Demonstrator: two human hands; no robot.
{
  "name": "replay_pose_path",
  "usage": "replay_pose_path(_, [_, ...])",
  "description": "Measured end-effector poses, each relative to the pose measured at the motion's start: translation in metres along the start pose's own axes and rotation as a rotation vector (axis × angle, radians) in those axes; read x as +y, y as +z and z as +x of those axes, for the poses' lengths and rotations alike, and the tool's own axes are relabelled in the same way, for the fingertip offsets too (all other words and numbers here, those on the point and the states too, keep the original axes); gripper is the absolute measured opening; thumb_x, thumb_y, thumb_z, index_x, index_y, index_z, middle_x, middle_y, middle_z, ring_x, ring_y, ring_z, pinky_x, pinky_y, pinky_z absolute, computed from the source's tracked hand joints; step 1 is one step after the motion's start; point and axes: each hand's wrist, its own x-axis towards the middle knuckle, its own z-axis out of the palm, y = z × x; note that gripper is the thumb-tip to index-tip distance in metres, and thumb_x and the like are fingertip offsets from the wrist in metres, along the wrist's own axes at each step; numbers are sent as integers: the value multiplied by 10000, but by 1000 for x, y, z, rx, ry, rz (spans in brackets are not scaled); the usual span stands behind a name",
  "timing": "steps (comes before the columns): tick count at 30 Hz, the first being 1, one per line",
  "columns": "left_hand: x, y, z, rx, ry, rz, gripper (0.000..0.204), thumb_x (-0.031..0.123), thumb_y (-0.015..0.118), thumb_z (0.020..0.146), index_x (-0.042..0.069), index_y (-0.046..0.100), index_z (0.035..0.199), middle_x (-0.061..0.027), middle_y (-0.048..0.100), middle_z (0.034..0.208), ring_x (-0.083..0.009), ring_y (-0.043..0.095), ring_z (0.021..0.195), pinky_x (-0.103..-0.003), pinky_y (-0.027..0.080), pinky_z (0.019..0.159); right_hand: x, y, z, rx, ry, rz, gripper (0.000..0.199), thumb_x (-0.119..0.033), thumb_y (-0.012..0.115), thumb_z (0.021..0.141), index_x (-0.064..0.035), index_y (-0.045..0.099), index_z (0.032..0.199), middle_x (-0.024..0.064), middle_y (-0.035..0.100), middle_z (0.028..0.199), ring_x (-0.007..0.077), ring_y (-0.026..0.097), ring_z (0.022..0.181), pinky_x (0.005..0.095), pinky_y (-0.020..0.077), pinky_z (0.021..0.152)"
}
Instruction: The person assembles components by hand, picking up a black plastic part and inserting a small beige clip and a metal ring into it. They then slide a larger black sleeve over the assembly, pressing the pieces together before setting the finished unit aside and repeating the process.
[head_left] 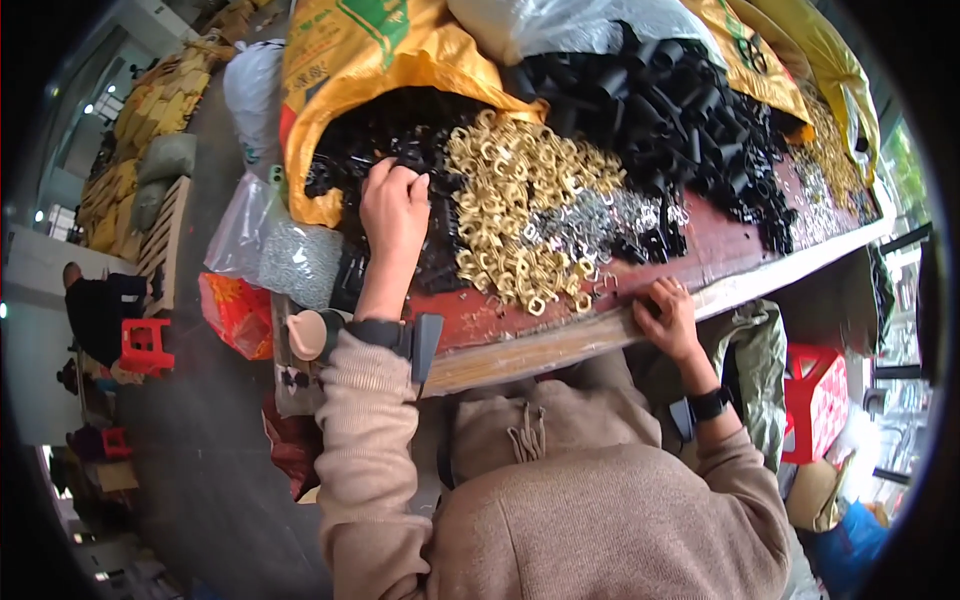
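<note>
My left hand (393, 205) reaches into a heap of small black plastic parts (375, 150) at the mouth of a yellow sack (345, 60), fingers curled on the parts; whether it holds one is hidden. My right hand (668, 312) rests on the front edge of the red wooden table (560, 335), fingers curled over a small dark piece. Between the hands lies a pile of brass rings (515, 205) and a patch of small silver metal clips (590, 222). Each wrist wears a black band.
A big heap of black tubes (665, 100) fills the table's far right, with more yellow sacks (800, 60) behind. A clear bag of grey parts (295, 260) and a tape roll (312, 335) sit at the left end. A red crate (815, 395) stands right; a person (100, 305) sits far left.
</note>
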Motion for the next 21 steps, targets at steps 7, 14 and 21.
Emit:
replay_pose_path(7, [25, -16, -114, -272, -819, -1162, 129, 90, 567, 790, 57, 442, 790, -72, 580, 796, -103, 533, 602, -219, 395, 466, -1, -2, 12, -79, 152, 265, 149, -78, 556, 688, -61, 583, 834, 96, 522, 712, 283, 523, 713, 346, 426, 638])
replay_pose_path(14, [46, -34, -136, -493, -1189, -1658, 258, 28, 528, 790, 45, 451, 1036, -110, 559, 937, -129, 563, 724, -200, 432, 593, -1, 16, 26, -118, 78, 159, 82, -57, 562, 715, -23, 567, 790, 88, 490, 664, 231, 509, 600, 294, 409, 535])
replay_pose_path(21, [44, -17, -131, -388, -1009, -1600, 280, 4, 568, 754, 35, 484, 1020, -77, 542, 979, -112, 529, 827, -207, 409, 741, -3, 34, 46, -112, 9, 60, 79, -71, 569, 714, -34, 563, 784, 82, 491, 673, 245, 513, 576, 317, 419, 513])
